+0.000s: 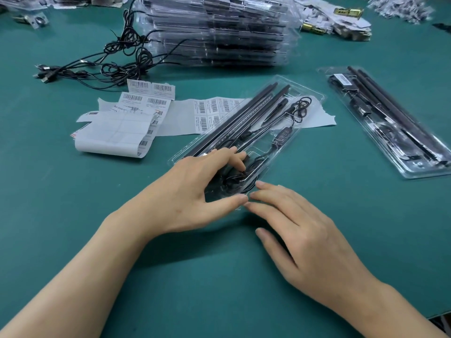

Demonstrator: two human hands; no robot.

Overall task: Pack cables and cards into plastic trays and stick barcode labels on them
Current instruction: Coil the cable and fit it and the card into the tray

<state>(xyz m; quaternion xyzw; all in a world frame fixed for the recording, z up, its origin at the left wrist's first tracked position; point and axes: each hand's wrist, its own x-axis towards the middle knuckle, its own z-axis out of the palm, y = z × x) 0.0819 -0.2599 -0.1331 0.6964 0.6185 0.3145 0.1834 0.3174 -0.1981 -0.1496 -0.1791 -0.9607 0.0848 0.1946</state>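
A clear plastic tray (310, 98) lies slantwise in the middle of the green table, with dark rods (246, 115) and a black cable with an inline controller (283, 136) inside. My left hand (192, 189) presses on the tray's near end, fingers on the coiled black cable (238, 180), thumb at the tray's near edge. My right hand (300, 230) lies flat beside it, straight fingertips touching the tray's near corner. Sheets of barcode labels (210, 111) lie under and left of the tray.
A second filled tray (415, 164) lies at the right. A tall stack of clear trays (219, 30) stands at the back, with loose black USB cables (97, 67) to its left. Curled label backing paper (114, 132) sits left; card scraps (341, 23) lie at back right.
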